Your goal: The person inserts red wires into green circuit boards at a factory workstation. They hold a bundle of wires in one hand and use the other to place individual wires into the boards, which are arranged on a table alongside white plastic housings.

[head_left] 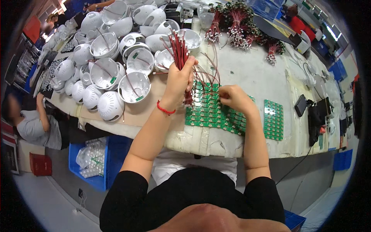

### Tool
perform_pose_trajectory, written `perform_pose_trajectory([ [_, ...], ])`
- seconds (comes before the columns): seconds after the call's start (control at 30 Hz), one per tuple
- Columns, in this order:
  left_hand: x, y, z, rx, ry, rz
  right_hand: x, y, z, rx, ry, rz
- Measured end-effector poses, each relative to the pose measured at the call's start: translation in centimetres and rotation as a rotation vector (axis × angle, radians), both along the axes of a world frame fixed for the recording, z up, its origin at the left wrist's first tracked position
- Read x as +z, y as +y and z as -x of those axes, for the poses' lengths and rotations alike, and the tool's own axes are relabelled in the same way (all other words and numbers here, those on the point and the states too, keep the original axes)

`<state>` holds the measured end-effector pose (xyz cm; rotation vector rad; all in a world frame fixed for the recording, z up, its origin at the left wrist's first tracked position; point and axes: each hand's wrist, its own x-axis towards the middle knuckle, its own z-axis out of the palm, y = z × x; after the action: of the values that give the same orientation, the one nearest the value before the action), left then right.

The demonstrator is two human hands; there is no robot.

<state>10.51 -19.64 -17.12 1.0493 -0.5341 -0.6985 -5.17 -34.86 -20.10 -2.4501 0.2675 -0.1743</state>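
My left hand [179, 80] is wrapped around a thick bundle of dark red wires [179, 49] with small white connectors at their ends. The bundle stands upright in my fist, and its lower ends hang over a panel of green circuit boards [205, 112]. Several loose wires trail from the panel's far edge. Above the right part of this panel is my right hand [234, 97], its fingers curled and pinched together. Whatever is between those fingertips is too small or hidden to make out. Farther right lies a separate panel of green circuit boards [273, 120].
White dome-shaped housings [109, 105] are piled on the left; some hold a wire and a small green board. Wire bundles [236, 27] lie at the back. A black small-screened device [300, 105] stands right. A blue bin [88, 176] is below left. Another person [36, 125] sits left.
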Motion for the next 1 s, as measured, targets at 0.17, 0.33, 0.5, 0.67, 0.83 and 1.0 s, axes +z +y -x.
perform_pose_trajectory([
  [0.17, 0.1, -0.1, -0.1, -0.012, 0.036, -0.025, 0.0, -0.6, -0.6, 0.094, 0.017, 0.017],
  [0.33, 0.0, 0.0, 0.1, -0.089, 0.151, 0.016, -0.4, -0.6, 0.1, 0.069, -0.029, -0.007],
  [0.5, 0.1, 0.4, 0.0, -0.088, 0.174, 0.056, -1.3, -1.1, 0.6, 0.087, -0.070, -0.078],
  [0.67, 0.5, 0.6, 0.1, -0.125, 0.166, 0.087, -1.9, -1.2, 0.5, 0.066, -0.094, -0.041],
  [0.83, 0.3, 0.5, -0.1, -0.132, 0.157, 0.066, -2.0, -1.4, 0.6, 0.010, -0.037, -0.191],
  [1.0, 0.0, 0.4, -0.3, -0.244, 0.299, 0.148, -2.4, -1.3, 0.2, -0.076, -0.034, -0.173],
])
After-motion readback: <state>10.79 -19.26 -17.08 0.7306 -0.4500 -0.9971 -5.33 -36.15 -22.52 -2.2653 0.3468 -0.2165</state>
